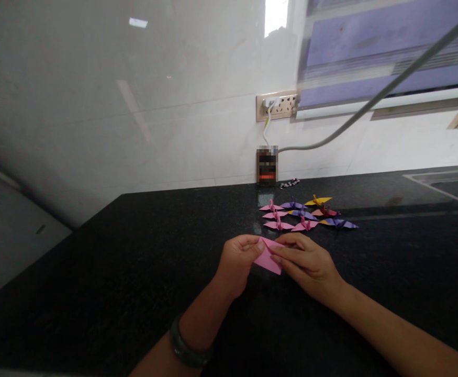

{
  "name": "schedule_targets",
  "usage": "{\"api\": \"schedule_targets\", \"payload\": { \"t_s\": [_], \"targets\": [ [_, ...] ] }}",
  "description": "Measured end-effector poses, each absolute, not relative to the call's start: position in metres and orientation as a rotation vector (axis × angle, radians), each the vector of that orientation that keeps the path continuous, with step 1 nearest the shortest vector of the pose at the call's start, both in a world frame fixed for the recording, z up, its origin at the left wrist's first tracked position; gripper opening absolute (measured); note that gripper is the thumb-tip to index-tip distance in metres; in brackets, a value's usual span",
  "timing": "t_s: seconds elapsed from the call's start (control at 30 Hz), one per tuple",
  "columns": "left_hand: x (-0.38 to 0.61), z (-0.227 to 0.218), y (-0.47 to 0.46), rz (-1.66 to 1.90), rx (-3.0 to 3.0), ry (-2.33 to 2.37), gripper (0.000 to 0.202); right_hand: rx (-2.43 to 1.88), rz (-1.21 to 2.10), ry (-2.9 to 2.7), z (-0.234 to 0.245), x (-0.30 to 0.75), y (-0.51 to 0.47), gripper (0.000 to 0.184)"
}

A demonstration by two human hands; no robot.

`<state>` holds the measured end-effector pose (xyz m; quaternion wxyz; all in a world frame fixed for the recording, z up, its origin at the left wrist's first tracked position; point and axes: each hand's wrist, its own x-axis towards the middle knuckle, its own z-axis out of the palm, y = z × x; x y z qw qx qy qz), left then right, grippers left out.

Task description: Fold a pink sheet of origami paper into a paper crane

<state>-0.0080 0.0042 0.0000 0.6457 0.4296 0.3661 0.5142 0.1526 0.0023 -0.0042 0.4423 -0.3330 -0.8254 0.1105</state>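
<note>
Stretching across the whole lower view, a black speckled counter (95,272) meets a pale glossy wall (114,104), with a window (389,47) at the upper right and the corner of a sink (448,183) at the far right edge. Both forearms come up from the bottom, the left one wearing a dark wristband (187,348). The left hand (236,262) and the right hand (307,262) are close together just above the counter, both closed on a folded pink paper (268,257) held between them: the left pinches its left corner with thumb and fingers, the right presses fingers along its right side. Just beyond the hands, a cluster of small paper cranes (303,214) in pink, purple and yellow sits on the counter. Behind them a small box (267,166) leans against the wall, a white cord rising from it to a wall socket (278,106), and a grey cable (370,102) runs off to the upper right. Beside the box lies a short string of beads (290,183).
</note>
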Motion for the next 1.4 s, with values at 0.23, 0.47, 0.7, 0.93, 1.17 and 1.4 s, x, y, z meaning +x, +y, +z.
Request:
{"api": "schedule_targets", "payload": {
  "t_s": [0.23, 0.47, 0.7, 0.93, 1.17, 1.4],
  "targets": [
    [-0.008, 0.004, 0.003, 1.111, 0.891, 0.785, 0.016, -0.783, 0.072, -2.172, -0.007, 0.160, 0.006, 0.027],
    [-0.008, 0.007, 0.003, 1.101, 0.860, 0.790, 0.014, -0.779, -0.077, -2.268, 0.000, 0.161, 0.004, 0.029],
    [-0.007, 0.000, 0.005, 1.214, 0.949, 0.921, 0.016, -0.937, 0.371, -2.001, -0.001, 0.151, 0.001, 0.020],
    [-0.004, 0.002, 0.003, 1.240, 1.033, 0.983, 0.016, -1.152, 1.190, -1.678, -0.007, 0.142, 0.004, 0.022],
    [-0.004, 0.001, 0.003, 1.247, 1.032, 1.036, 0.017, -1.090, 1.327, -1.633, -0.010, 0.143, 0.005, 0.023],
    [-0.003, 0.005, 0.002, 1.176, 1.033, 1.001, 0.019, -1.056, 1.338, -1.609, -0.003, 0.145, 0.004, 0.024]
  ]
}}
